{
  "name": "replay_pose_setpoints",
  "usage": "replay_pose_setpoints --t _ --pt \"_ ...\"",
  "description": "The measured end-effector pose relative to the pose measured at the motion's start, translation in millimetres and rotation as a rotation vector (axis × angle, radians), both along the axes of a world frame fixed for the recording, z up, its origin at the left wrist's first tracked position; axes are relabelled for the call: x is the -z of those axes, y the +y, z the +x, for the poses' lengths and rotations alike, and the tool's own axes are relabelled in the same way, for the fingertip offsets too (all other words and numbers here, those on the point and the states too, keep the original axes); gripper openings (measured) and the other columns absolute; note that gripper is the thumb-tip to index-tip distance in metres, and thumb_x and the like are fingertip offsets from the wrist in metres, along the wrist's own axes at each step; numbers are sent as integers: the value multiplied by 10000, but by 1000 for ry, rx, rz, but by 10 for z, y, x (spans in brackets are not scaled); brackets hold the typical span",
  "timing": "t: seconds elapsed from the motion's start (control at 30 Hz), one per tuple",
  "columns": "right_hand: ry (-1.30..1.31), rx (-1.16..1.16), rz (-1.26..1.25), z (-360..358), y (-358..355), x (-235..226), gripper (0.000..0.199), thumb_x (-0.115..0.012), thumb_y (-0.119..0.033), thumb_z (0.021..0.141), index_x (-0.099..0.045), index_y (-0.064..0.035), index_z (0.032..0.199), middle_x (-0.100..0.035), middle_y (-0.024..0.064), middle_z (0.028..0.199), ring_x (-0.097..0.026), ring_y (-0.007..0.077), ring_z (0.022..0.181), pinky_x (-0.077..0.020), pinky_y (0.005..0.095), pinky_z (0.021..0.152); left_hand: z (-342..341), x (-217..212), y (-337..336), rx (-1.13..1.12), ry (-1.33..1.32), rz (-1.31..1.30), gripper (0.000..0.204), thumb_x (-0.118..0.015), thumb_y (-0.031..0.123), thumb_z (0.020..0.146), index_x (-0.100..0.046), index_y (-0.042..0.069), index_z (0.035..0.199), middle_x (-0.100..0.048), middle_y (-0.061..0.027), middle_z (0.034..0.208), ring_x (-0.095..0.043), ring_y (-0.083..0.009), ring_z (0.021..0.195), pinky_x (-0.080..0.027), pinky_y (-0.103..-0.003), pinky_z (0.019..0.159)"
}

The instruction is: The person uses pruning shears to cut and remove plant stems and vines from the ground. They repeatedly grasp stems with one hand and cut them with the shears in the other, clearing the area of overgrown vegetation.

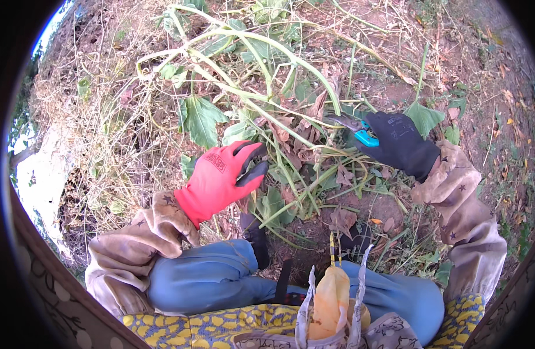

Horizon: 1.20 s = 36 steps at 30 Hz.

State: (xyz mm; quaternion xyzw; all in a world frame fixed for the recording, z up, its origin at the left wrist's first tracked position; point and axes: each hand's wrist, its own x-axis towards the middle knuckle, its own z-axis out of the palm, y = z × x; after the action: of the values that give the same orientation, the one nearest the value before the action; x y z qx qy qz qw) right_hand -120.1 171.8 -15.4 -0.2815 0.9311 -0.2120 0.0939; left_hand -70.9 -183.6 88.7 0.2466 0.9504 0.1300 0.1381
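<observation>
Clearly, cutting is the step in hand: the right hand (pixel 398 145), in a black glove, is closed around a pair of pruning shears (pixel 356 129) with blue handles, their dark blades pointing left at a pale green vine stem (pixel 291 55) that arches across the far middle of the scene. The blades sit right at the stem where it comes down among dry brown leaves; whether they have bitten into it I cannot tell. The left hand (pixel 224 177), in a red glove with black fingertips, is half open, fingers curled toward the tangle of thin stems just right of it, touching or nearly touching them. I judge the next move calls for a firm hold on the stem with the left hand and a clean squeeze of the shears.

Underfoot is bare reddish soil (pixel 390 206) strewn with dead leaves, with dry straw-coloured grass (pixel 98 116) to the left and broad green leaves (pixel 202 119) between. The person crouches outdoors, blue-trousered knees (pixel 215 282) near the lower edge.
</observation>
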Motion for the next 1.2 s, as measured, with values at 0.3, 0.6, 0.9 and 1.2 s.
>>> replay_pose_setpoints --t 0.3,0.6,0.9,1.2 --pt "70 -119 106 26 -36 -357 445 -749 -343 797 -574 -29 1059 -621 146 842 -621 353 788 -476 464 718 -1550 -9 -89 16 762 -189 647 -664 451 846 -495 137 1385 -499 -119 1409 -452 -294 1315 -346 -449 1090" --pt "92 -59 128 137 22 -108 407 -701 -413 839 -585 -69 1023 -653 130 817 -658 329 715 -493 457 643 -1944 454 -221 108 534 -553 479 -682 419 815 -609 187 1228 -564 -89 1273 -515 -286 1221 -313 -467 1115" --pt "-138 288 228 123 160 -103 414 -671 -440 874 -578 -50 975 -649 188 798 -647 358 697 -492 464 628 -1812 582 -547 144 569 -271 343 -693 349 796 -647 172 1086 -656 -78 1045 -604 -285 1036 -424 -422 986" --pt "-1068 650 -662 195 -148 -585 535 -554 -540 955 -603 -23 1080 -643 81 892 -647 184 798 -520 335 719 -1409 412 -635 -42 458 -122 323 -722 303 775 -690 146 1055 -658 -94 1024 -583 -339 1030 -444 -463 918"
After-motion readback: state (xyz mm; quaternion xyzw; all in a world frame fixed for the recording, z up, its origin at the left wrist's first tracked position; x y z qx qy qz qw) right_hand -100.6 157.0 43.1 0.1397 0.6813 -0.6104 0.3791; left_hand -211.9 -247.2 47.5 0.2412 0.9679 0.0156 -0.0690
